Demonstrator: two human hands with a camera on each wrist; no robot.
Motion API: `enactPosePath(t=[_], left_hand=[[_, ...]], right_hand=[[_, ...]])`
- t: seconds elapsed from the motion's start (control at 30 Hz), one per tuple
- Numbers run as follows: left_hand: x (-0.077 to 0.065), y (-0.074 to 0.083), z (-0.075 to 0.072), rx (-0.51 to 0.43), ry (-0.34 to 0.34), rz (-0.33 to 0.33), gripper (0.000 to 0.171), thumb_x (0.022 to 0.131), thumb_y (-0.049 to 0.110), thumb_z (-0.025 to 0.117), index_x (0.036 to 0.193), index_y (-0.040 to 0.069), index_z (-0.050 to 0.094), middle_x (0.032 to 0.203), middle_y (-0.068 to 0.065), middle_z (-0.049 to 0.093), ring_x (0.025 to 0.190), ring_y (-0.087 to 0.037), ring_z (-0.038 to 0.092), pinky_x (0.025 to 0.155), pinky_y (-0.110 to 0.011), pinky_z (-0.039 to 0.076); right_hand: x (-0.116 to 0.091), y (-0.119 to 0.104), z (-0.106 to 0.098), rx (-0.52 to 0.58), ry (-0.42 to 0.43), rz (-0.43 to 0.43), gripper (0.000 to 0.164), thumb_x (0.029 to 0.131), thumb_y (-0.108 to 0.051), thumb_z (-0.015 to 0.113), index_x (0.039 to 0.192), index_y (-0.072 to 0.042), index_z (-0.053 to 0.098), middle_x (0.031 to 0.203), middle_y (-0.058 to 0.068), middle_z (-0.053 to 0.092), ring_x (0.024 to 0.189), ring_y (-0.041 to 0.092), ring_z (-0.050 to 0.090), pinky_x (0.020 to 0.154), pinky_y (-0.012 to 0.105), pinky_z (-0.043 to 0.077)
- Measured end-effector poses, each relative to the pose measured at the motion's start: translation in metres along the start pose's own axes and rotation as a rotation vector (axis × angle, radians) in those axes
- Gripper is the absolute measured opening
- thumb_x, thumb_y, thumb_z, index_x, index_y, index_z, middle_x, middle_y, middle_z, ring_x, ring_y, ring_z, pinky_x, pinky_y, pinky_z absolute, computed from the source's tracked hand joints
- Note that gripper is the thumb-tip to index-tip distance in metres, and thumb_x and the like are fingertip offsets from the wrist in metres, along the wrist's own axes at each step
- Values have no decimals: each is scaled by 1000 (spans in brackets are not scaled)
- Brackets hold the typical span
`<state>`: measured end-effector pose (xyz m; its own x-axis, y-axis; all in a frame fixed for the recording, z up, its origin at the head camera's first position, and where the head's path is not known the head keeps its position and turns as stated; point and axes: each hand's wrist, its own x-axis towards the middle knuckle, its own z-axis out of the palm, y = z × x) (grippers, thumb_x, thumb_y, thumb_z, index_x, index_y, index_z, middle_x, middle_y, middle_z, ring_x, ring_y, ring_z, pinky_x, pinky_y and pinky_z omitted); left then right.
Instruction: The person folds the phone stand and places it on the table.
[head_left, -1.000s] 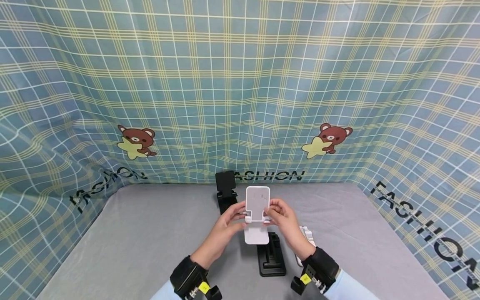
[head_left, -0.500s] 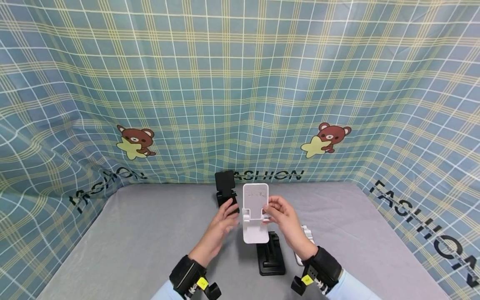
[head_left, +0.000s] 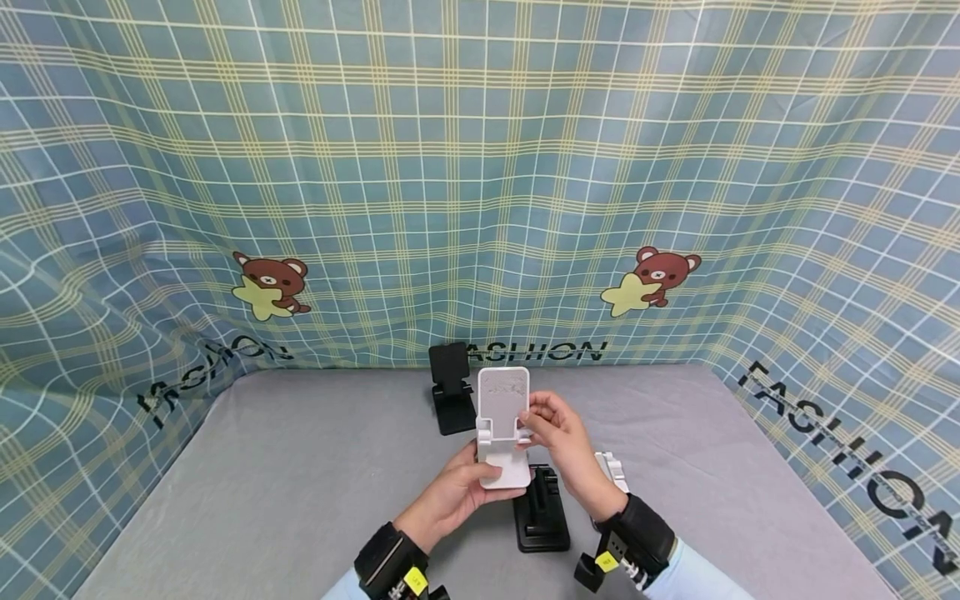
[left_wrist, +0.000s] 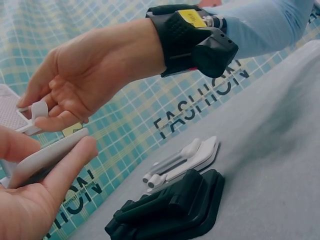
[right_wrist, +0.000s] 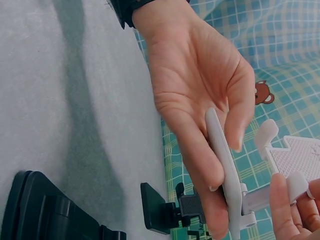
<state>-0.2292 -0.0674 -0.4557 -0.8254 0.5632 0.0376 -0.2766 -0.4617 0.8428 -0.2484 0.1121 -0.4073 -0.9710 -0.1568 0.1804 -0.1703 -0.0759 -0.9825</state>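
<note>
A white phone stand (head_left: 504,402), unfolded, is held up above the table between both hands. My left hand (head_left: 453,497) grips its base plate (head_left: 504,467) from below left, thumb on top and fingers underneath. In the right wrist view that base (right_wrist: 226,170) lies clamped between the left thumb and fingers, with the hinged arm (right_wrist: 257,200) extending from it. My right hand (head_left: 561,433) pinches the right edge of the cradle near its small hook. The left wrist view shows the right fingers at the white hook (left_wrist: 39,111).
A folded black phone stand (head_left: 542,521) lies just below the hands. Behind, an unfolded black phone stand (head_left: 452,392) stands near the curtain (head_left: 360,208). A folded white phone stand (head_left: 613,468) lies partly hidden behind the right wrist. Grey cloth covers the table (head_left: 315,467).
My left hand let go of the cradle's left side, moved away, then came down and gripped the base. The white phone stand shifted slightly left, with the right hand still pinching it.
</note>
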Motion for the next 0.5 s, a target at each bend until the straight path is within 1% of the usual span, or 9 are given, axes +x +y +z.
enactPosePath(t=[0.13,0.23,0.43,0.5], left_hand=[[-1,1,0,21,27,-14,65,88,-11,38,147,1,14,141,-28,39,119,-39,53,99,-50,45],[-1,2,0,29,29,-19,65,88,-11,39,147,-1,14,141,-30,38,120,-41,52,99,-50,45],[-3,5,0,35,7,-18,66,88,-11,40,148,0,13,141,-31,38,118,-40,55,98,-48,47],[-2,5,-1,31,-1,-17,66,88,-11,40,148,-1,13,141,-31,38,117,-39,55,98,-48,47]], right_hand=[[0,2,0,-4,-7,-7,27,92,-8,57,115,6,51,91,8,61,79,13,62,68,30,57],[0,2,-1,-15,-17,-7,27,92,-8,57,115,5,52,92,9,62,80,13,62,69,31,57],[3,-2,-4,-77,-59,3,30,92,-13,59,117,3,51,98,15,63,86,14,62,72,31,56],[5,-5,-6,-119,-64,3,32,91,-14,61,117,3,52,100,16,62,85,14,61,71,31,56]])
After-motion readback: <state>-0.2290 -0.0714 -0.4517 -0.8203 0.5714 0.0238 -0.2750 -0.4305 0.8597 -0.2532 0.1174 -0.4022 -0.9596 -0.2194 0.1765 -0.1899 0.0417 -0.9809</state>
